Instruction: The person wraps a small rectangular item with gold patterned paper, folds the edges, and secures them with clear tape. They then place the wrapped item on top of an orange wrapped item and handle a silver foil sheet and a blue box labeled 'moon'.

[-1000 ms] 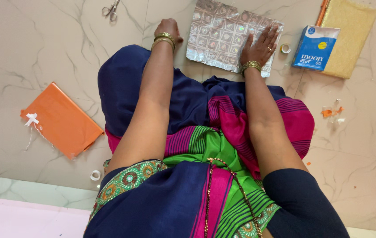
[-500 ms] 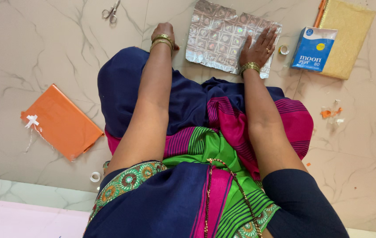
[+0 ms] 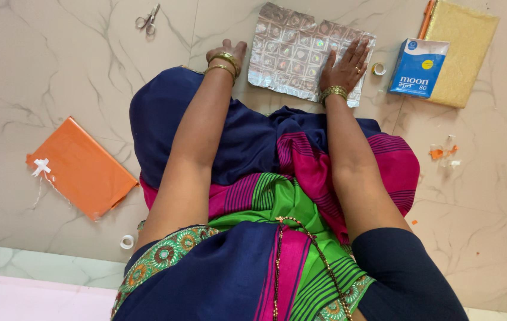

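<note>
- Since a second ago, her left hand [image 3: 228,52] has slid a little toward the silver foil sheet [image 3: 301,52] and now rests on the floor just beside its left edge, fingers loosely spread, gripping nothing.
- Her right hand [image 3: 345,66] stays pressed flat on the sheet's lower right part, fingers apart, pinning it down without pinching it.
- That sheet lies on the marble floor [image 3: 57,71] at her twelve o'clock, just past her knees.
- It looks thin, light and crinkly; I'd judge it creases or tears easily and slides on polished stone, so a hold at a corner or the free left edge seems safest.
- Room is tight toward two o'clock: a small tape roll [image 3: 378,69] sits just off her fingertips, with a blue packet [image 3: 418,67] and a golden cloth-covered piece [image 3: 461,50] beyond.
- Scissors [image 3: 148,18] lie at eleven o'clock, well apart; an orange wrapped parcel [image 3: 79,167] sits at nine o'clock.
</note>
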